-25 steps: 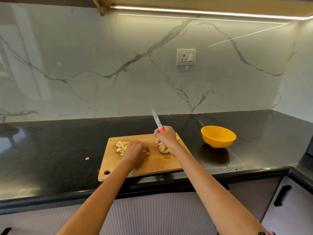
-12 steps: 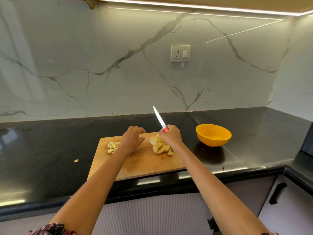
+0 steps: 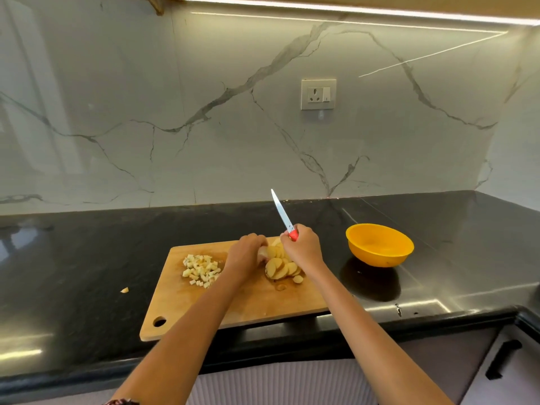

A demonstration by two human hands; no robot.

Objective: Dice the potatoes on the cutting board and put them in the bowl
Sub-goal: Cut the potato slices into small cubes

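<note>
A wooden cutting board (image 3: 204, 305) lies on the black counter. A pile of diced potato (image 3: 201, 269) sits at its far left. Fanned potato slices (image 3: 281, 267) lie at the far middle of the board. My left hand (image 3: 245, 254) grips the far end of the slices, fingers curled over them. My right hand (image 3: 302, 248) holds a red-handled knife (image 3: 283, 215) just right of the slices, blade raised and pointing away. An empty orange bowl (image 3: 379, 244) stands on the counter to the right of the board.
A stray potato bit (image 3: 124, 290) lies on the black counter (image 3: 73, 258) left of the board. A marble backsplash with a wall socket (image 3: 318, 94) rises behind. Cabinet fronts with a black handle (image 3: 502, 359) sit below the counter edge at right.
My left hand has moved right from the board's middle onto the potato slices. My right hand with the raised knife has stayed beside them.
</note>
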